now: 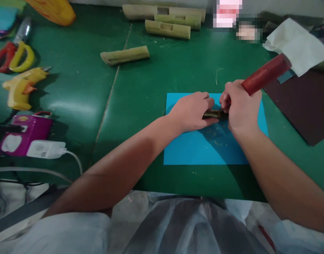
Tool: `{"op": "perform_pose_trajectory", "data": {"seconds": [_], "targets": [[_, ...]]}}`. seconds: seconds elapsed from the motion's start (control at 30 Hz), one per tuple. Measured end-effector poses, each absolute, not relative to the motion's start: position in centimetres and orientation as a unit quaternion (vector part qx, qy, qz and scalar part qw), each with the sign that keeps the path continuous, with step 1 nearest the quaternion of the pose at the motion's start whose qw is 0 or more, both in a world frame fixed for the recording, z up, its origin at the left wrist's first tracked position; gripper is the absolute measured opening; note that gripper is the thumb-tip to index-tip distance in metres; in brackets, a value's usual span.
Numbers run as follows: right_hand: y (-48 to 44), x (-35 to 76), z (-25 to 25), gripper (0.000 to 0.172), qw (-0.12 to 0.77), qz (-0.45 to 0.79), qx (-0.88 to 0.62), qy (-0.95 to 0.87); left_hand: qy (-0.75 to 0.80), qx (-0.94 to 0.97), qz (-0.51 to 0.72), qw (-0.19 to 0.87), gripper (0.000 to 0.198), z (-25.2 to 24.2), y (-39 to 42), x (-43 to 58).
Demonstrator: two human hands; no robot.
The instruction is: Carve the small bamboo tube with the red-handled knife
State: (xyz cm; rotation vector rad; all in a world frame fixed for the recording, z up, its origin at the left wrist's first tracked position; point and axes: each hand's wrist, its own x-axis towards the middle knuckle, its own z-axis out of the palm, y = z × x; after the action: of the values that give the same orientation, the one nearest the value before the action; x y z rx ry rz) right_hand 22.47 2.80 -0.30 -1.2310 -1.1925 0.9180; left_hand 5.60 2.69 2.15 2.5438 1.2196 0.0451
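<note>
My left hand (193, 111) is closed on a short dark bamboo piece (211, 114), pressing it down on a blue sheet (183, 150). In my right hand (243, 106) is a tool with a thick red handle (268, 74), tilted up to the right. The tool's lower end is hidden by my fingers, close to the right end of the bamboo piece. Small shavings lie on the blue sheet below my hands.
Cut bamboo pieces (167, 30) lie at the back, and another (126, 55) nearer. At left are scissors (16, 53), a yellow glue gun (23, 86) and a purple power adapter (27, 135) with cables. A dark brown sheet (305, 106) and white paper (297, 46) lie at right.
</note>
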Motion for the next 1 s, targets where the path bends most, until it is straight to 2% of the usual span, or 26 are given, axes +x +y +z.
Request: {"op": "perform_pose_trajectory", "data": {"seconds": [0.4,0.57,0.7,1.0], "targets": [[2.2,21.9,0.2,0.056,0.580,0.382,-0.523,-0.493,0.430,0.888,0.030,0.158,0.039,1.7,2.4,5.4],[1.8,21.6,-0.3,0.043,0.597,0.312,-0.506,-0.538,0.411,0.894,0.078,0.158,0.032,0.8,2.6,5.2],[1.6,21.7,-0.2,0.038,0.610,0.320,-0.496,-0.529,0.406,0.896,0.079,0.161,0.032,0.7,2.8,5.3],[1.7,22.0,0.6,0.047,0.599,0.393,-0.499,-0.488,0.428,0.889,0.037,0.163,0.036,1.6,2.7,5.5]]}}
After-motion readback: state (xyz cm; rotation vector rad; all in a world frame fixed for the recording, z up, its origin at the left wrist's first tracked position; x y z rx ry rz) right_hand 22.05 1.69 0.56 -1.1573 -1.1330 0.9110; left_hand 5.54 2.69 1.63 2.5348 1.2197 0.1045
